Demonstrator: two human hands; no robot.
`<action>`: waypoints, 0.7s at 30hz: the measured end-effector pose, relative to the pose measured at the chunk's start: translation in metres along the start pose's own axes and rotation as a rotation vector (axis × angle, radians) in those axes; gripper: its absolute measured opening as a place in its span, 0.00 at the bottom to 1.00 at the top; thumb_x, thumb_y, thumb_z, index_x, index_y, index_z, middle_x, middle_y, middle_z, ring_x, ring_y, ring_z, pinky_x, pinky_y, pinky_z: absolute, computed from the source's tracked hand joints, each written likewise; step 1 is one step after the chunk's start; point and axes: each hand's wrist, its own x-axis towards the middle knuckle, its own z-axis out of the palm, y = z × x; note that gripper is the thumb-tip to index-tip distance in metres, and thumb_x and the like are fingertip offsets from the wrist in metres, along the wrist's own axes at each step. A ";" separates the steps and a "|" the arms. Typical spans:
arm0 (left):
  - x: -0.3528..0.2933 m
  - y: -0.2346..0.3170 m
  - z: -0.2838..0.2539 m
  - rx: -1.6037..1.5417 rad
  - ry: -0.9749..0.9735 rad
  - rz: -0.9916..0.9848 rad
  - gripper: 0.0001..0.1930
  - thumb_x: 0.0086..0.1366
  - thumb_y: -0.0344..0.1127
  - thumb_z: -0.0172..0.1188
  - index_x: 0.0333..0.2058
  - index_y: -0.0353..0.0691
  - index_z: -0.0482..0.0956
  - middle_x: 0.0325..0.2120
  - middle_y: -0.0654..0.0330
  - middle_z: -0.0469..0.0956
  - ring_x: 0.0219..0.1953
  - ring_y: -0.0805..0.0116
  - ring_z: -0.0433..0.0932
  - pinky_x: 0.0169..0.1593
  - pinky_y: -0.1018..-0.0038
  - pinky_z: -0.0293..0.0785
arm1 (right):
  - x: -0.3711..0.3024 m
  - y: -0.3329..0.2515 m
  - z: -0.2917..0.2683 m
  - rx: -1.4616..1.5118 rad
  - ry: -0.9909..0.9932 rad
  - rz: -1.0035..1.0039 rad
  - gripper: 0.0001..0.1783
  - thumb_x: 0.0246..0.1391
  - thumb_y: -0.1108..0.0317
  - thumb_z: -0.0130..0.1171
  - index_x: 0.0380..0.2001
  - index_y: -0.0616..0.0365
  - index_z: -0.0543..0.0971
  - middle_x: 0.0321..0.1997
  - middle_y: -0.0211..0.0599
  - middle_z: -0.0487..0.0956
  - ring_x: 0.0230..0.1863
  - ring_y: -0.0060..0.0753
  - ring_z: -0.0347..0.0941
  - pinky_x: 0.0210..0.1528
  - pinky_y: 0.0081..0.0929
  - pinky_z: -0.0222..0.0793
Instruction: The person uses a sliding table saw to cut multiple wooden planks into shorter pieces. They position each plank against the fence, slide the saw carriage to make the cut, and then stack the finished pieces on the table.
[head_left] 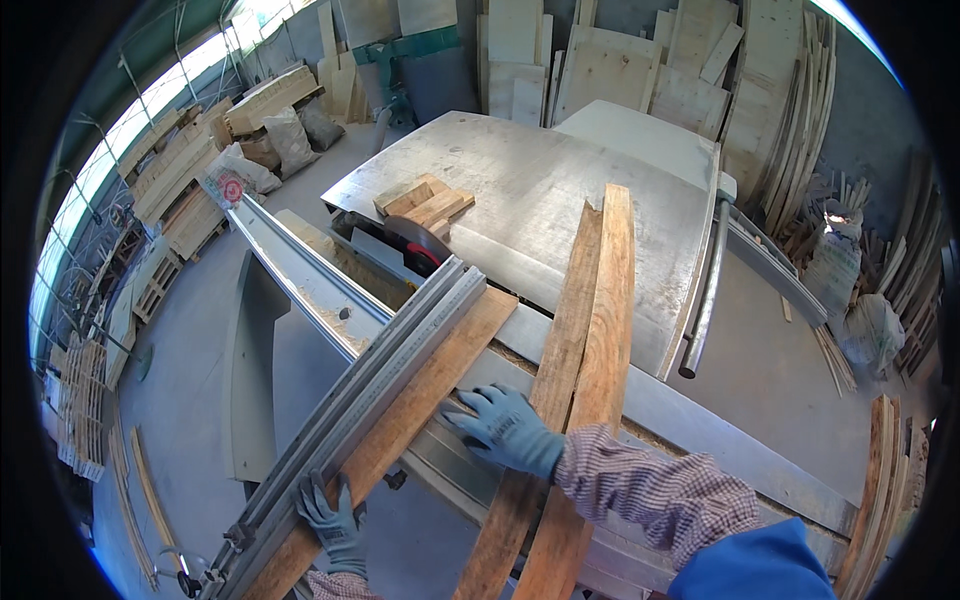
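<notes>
A wooden board point(420, 400) lies slantwise along the metal fence point(370, 375) of a sliding table saw. My left hand point(338, 530), in a grey-blue glove, rests on the board's near part, fingers spread toward the fence. My right hand point(508, 432), gloved alike, lies flat with fingers apart, its fingertips at the board's right edge. Under the right wrist run two long planks point(598, 330), side by side across the saw table point(500, 165). Beyond the board's far end, the round saw blade point(418, 238) stands beside several short wood offcuts point(425, 203).
A long metal rail point(300, 280) with sawdust stretches to the far left. A metal bar point(707, 290) runs along the table's right side. Stacked timber point(185, 190) and sacks point(290, 142) stand at the left, sheet panels point(610, 75) at the back, more planks point(870, 490) at the right.
</notes>
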 end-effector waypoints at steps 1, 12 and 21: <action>0.000 0.000 0.002 -0.008 0.007 -0.009 0.37 0.49 0.42 0.68 0.61 0.53 0.68 0.69 0.47 0.44 0.69 0.39 0.40 0.68 0.41 0.37 | 0.014 0.000 0.004 0.009 -0.038 0.052 0.31 0.49 0.52 0.62 0.57 0.42 0.67 0.48 0.35 0.69 0.50 0.38 0.67 0.53 0.40 0.65; 0.017 0.013 -0.014 -0.027 0.006 0.028 0.45 0.46 0.48 0.72 0.63 0.50 0.63 0.68 0.45 0.43 0.70 0.42 0.39 0.68 0.42 0.36 | 0.055 0.046 0.045 -0.129 -0.007 0.195 0.24 0.51 0.59 0.60 0.54 0.31 0.73 0.52 0.34 0.71 0.46 0.38 0.71 0.42 0.36 0.73; 0.075 0.032 -0.020 -0.049 -0.282 -0.253 0.74 0.28 0.62 0.77 0.67 0.36 0.40 0.63 0.43 0.48 0.66 0.42 0.45 0.68 0.44 0.36 | 0.053 0.046 0.046 -0.065 0.019 0.241 0.15 0.56 0.62 0.54 0.48 0.37 0.77 0.53 0.36 0.70 0.47 0.38 0.70 0.43 0.34 0.74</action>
